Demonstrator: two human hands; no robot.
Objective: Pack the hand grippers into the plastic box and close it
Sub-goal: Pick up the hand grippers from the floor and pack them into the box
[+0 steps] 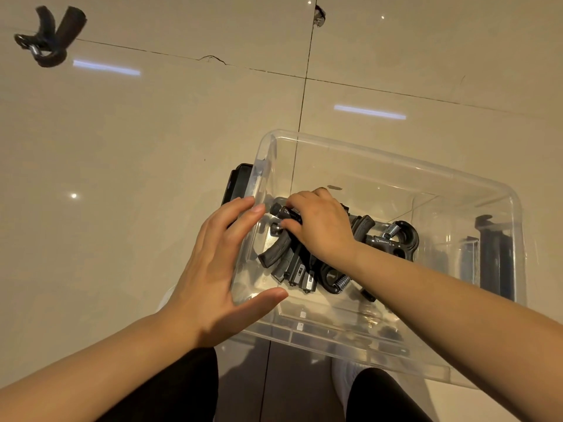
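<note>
Right hand (320,226) among roughly three grippers (292,263)

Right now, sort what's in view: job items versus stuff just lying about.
Job:
- plastic box
- hand grippers in the box
- hand gripper out on the floor
- right hand on a gripper
- left hand at the box wall

Lying about:
- dark flat object beside the box

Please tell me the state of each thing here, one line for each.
Box: open, no lid on.
Grippers in box: piled on the bottom.
Far gripper: on the floor, not packed.
Right hand: in the box, gripping one gripper.
Left hand: open, on the box's side.
</note>
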